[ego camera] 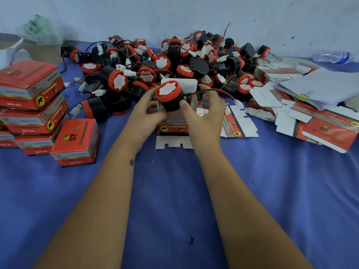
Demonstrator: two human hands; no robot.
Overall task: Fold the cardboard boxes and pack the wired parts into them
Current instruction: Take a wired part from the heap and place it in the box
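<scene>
A: What is seen at the far left?

B: Closed cartons (33,98) are stacked there on the blue cloth (174,200), with one more packed carton (75,141) stood just in front of them. Behind, along the wall, a large heap of wired parts (174,61) is spread, red caps and black bodies tangled with thin leads.

A: And at the centre?

B: One wired part (171,96) is held between both hands. It is gripped from its left side by the left hand (147,111), fingers curled round the black body. The right hand (204,111) is clamped on its other side, thumb pressed to the body and fingers reaching behind. The hands are close together, with only the part between them.

A: Where does the part lie relative to the box?

B: It is held directly above an open box (174,121), whose white top flap is raised behind it. The part's axis is tilted, the red cap turned up and toward the camera, the black base down toward the opening. Its lead (217,92) trails away rightward past the right hand, to a white plug (239,103).

A: So what would the next move turn on?

B: Probably a short drop straight down; the lead would be gathered by the nearer right hand.

A: And further right?

B: Flat unfolded blanks (240,125) are scattered, then a larger pile of blanks (320,123), clipped papers (320,88) and a plastic bottle (332,57).
</scene>
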